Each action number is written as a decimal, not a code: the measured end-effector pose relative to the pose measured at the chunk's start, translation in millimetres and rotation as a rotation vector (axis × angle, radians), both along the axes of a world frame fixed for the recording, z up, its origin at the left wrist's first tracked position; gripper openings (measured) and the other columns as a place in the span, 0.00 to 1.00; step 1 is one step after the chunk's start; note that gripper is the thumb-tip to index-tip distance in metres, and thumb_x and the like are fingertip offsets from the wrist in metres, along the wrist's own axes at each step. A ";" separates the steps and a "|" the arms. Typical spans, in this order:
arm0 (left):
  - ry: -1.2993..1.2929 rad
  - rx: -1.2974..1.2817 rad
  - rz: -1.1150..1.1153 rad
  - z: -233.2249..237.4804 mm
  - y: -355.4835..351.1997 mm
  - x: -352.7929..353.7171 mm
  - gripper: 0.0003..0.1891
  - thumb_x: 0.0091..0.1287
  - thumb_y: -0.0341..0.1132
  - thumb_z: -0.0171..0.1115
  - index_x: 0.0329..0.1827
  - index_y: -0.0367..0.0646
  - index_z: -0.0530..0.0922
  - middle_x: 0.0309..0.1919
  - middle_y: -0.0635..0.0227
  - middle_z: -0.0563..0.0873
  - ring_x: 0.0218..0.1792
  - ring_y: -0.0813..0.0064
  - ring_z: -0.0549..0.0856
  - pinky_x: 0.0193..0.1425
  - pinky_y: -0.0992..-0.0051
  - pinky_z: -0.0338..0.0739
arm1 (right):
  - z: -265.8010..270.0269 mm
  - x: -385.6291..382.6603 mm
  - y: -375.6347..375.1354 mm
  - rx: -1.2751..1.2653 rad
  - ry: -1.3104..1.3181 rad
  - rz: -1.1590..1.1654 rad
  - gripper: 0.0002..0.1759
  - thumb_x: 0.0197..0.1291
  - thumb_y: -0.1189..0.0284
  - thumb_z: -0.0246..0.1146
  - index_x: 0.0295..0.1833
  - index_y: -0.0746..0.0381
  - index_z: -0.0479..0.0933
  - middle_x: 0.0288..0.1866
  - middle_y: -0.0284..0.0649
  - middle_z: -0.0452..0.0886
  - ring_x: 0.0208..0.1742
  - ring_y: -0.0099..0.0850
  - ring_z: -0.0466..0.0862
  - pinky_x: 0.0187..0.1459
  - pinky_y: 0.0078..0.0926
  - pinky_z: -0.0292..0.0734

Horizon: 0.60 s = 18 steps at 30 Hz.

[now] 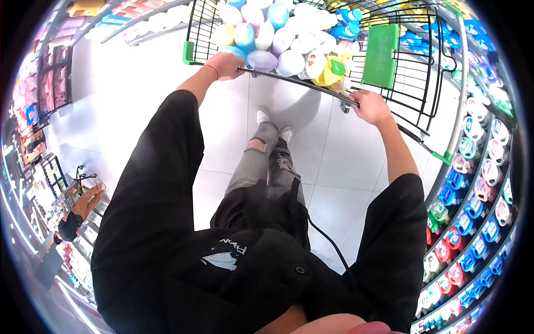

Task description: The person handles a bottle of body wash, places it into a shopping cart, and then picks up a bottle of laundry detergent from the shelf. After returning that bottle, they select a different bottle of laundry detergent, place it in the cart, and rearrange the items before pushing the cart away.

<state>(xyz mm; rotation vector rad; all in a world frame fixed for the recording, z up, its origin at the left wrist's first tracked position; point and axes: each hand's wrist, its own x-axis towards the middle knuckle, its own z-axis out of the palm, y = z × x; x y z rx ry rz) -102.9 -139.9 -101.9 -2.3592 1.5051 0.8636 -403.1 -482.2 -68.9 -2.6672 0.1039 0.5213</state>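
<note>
Both of my hands are on the dark rail along the near side of a wire shopping cart. My left hand is wrapped round the rail near the cart's green corner piece. Farther right, my right hand grips the same rail, below a green panel on the wire mesh. Inside the cart lie many bottles in several colours, among them a purple bottle, a light blue bottle and a yellow bottle with a green cap.
Curved by the lens, shelves of detergent bottles line my right side. Shelves with pink packs stand at the far left. A person is beside another cart at lower left. Pale floor tiles lie around my feet.
</note>
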 end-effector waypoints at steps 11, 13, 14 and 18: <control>0.000 -0.030 0.000 -3.6 -1.7 9.7 0.09 0.64 0.45 0.61 0.37 0.52 0.80 0.29 0.64 0.85 0.35 0.59 0.85 0.42 0.61 0.78 | 0.4 3.8 -1.5 -0.039 0.028 0.025 0.09 0.57 0.68 0.64 0.43 0.58 0.79 0.39 0.40 0.84 0.42 0.42 0.84 0.44 0.39 0.80; 0.005 -0.036 0.011 -2.5 -2.2 9.7 0.09 0.64 0.45 0.61 0.37 0.52 0.80 0.29 0.64 0.85 0.36 0.59 0.85 0.42 0.61 0.78 | 1.2 4.3 -1.1 -0.022 0.020 0.016 0.08 0.57 0.69 0.64 0.42 0.58 0.78 0.39 0.39 0.84 0.41 0.42 0.84 0.44 0.39 0.80; 0.006 -0.038 0.017 -1.8 -1.7 10.1 0.08 0.64 0.45 0.61 0.37 0.52 0.80 0.29 0.64 0.85 0.36 0.59 0.85 0.43 0.61 0.78 | 1.2 4.5 -1.0 -0.020 0.014 0.016 0.08 0.57 0.69 0.64 0.42 0.58 0.78 0.39 0.39 0.84 0.41 0.42 0.84 0.43 0.39 0.80; 0.006 -0.072 0.017 -2.1 -0.9 11.3 0.08 0.64 0.45 0.60 0.37 0.53 0.80 0.29 0.65 0.85 0.36 0.59 0.85 0.42 0.61 0.78 | 0.2 4.6 -1.0 -0.008 0.003 0.013 0.08 0.56 0.70 0.63 0.42 0.58 0.78 0.38 0.40 0.83 0.41 0.42 0.83 0.43 0.40 0.79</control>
